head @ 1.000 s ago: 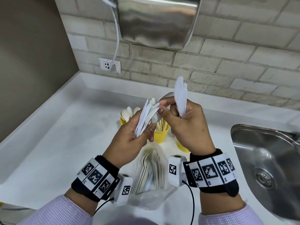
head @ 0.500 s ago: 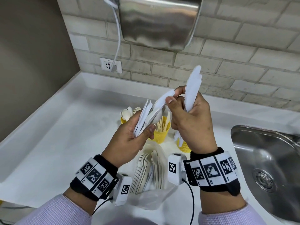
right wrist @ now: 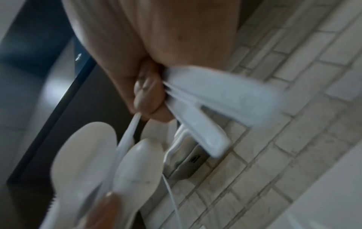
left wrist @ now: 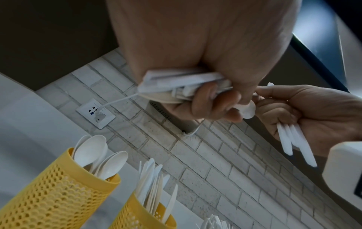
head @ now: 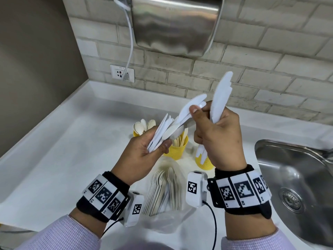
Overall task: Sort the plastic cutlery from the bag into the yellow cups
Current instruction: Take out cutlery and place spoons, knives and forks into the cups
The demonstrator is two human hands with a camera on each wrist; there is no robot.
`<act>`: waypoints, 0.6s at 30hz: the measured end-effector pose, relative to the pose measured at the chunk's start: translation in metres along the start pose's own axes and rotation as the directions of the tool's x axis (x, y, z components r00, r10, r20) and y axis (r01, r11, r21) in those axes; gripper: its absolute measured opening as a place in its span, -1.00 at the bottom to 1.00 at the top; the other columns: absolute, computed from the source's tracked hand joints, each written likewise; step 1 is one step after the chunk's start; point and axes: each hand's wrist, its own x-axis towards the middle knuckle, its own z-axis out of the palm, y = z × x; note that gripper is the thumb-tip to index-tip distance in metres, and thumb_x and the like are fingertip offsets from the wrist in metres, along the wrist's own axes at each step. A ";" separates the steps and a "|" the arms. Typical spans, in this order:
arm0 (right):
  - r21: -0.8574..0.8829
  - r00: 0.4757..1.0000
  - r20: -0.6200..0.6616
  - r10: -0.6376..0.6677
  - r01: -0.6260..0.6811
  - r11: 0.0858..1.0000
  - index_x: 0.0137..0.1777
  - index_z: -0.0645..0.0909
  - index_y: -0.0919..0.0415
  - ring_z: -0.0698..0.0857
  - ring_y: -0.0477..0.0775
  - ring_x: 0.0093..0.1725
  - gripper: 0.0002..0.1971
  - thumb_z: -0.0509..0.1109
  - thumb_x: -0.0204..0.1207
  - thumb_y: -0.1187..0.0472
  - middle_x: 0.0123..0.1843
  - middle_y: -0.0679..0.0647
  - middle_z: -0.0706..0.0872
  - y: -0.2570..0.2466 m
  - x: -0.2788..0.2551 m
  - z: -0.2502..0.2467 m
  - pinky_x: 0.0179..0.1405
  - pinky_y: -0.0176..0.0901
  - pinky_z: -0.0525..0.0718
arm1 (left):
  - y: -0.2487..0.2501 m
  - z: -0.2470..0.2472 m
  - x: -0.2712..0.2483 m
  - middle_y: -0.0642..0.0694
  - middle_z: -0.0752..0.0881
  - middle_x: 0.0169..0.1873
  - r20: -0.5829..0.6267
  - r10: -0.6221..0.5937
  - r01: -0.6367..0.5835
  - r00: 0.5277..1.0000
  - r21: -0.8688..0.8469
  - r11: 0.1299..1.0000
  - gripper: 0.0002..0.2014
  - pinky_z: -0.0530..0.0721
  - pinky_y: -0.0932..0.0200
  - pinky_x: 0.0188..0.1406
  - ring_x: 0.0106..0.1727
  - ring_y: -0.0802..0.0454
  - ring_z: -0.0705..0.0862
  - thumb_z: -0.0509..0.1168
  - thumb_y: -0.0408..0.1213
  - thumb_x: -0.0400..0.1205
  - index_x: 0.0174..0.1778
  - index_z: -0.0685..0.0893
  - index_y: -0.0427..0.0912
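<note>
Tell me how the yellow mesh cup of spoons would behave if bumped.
The tall, narrow yellow mesh plastic cup probably tips easily: its white plastic spoons stand bowls-up above the rim, making it top-heavy. Its perforated wall suggests it is light, so a bump would likely slide it on the smooth white counter.

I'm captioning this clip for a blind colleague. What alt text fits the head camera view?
Above a white counter, the left hand grips a bundle of white plastic cutlery while the right hand holds several knives upright and pinches another piece from the bundle. Behind stand three yellow cups; a clear bag of cutlery lies below, a steel sink at right.
</note>
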 end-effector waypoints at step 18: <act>0.334 0.944 -0.327 0.035 0.081 0.939 -0.15 0.52 0.28 0.25 -0.06 -0.61 -0.70 0.17 0.84 0.23 -0.58 -0.07 0.34 -0.005 0.006 0.000 -0.56 -0.28 0.28 | -0.007 -0.002 0.001 0.05 0.76 -0.31 -0.020 0.006 -0.003 1.000 0.146 0.989 -0.95 0.52 0.50 -0.17 -0.24 0.21 0.70 0.35 -0.20 0.75 0.07 0.67 0.08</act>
